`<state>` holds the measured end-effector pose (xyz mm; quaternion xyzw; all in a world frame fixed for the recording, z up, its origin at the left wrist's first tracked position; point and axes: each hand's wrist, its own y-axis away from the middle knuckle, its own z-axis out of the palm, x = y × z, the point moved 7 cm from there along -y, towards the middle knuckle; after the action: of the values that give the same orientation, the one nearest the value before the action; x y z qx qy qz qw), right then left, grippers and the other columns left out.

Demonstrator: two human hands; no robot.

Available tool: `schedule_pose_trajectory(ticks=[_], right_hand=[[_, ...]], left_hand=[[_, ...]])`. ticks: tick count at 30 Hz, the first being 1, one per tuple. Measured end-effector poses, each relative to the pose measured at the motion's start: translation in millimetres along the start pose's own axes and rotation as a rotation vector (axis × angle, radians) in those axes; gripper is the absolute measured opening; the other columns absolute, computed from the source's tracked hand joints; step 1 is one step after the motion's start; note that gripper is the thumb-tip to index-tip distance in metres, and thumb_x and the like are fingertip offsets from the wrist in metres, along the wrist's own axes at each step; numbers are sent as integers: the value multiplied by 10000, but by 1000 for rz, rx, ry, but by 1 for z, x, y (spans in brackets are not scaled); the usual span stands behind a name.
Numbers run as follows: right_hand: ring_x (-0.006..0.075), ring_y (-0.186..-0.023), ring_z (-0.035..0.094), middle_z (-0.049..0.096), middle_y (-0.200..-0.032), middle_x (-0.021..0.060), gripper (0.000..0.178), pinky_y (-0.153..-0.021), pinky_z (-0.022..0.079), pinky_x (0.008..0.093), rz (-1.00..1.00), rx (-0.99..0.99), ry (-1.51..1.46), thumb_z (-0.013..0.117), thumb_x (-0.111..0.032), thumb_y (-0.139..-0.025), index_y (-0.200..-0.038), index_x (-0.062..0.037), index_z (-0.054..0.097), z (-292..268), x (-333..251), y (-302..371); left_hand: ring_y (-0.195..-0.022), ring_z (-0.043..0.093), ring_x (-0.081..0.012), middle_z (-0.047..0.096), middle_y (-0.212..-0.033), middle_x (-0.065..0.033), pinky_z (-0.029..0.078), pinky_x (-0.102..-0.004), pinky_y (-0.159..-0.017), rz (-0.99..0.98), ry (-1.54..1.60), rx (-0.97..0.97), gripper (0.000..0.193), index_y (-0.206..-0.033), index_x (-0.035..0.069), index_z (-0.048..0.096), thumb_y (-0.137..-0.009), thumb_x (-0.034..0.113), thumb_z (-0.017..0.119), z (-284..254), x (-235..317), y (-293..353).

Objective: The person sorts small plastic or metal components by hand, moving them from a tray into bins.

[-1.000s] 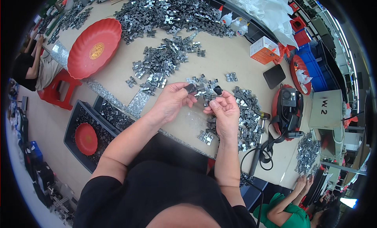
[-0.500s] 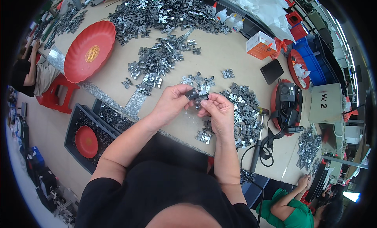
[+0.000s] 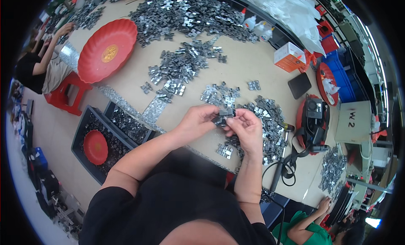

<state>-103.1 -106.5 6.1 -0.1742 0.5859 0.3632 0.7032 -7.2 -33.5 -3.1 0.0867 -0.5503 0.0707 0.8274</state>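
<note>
In front of my chest, my left hand (image 3: 198,122) and my right hand (image 3: 248,127) meet over a small dark, shiny metal clip (image 3: 227,113). Both sets of fingertips pinch it, and they partly cover its lower side. A heap of similar metal clips (image 3: 273,122) lies just right of my right hand. Beyond my fingers is a smaller, looser cluster of clips (image 3: 216,94). A few joined clips (image 3: 224,151) rest on the table below my hands, near its front edge.
A large heap of clips (image 3: 185,17) covers the far table. Left stand a red scalloped tray (image 3: 107,51) and dark bins (image 3: 90,122). Right are an orange-white box (image 3: 290,57), a black pad (image 3: 299,85), a cabled tool (image 3: 276,173) and a co-worker in green (image 3: 310,228).
The whole scene has shifted slightly right as my head turned. My fingers have drawn closer together around the clip and changed its angle. The co-worker at left has raised an arm.
</note>
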Motion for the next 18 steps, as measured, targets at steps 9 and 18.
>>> schedule_pose_trajectory(ticks=[9, 18], right_hand=[[61, -598, 530, 573, -720, 30, 88, -539, 446, 172, -84, -3, 62, 598, -16, -731, -795, 12, 544, 0, -2, 0], [51, -554, 507, 565, -682, 14, 128, -509, 417, 164, -28, 72, 204, 606, -57, -737, -823, 23, 556, -6, -7, 0]], left_hand=[[-755, 496, -83, 490, -795, -34, 397, -209, -685, 109, 40, 28, 167, -815, -52, 539, -669, -117, 495, -5, -12, 1], [-770, 525, -128, 524, -812, -32, 409, -233, -704, 17, 25, 3, 189, -855, -16, 551, -686, -86, 501, -5, -6, -2]])
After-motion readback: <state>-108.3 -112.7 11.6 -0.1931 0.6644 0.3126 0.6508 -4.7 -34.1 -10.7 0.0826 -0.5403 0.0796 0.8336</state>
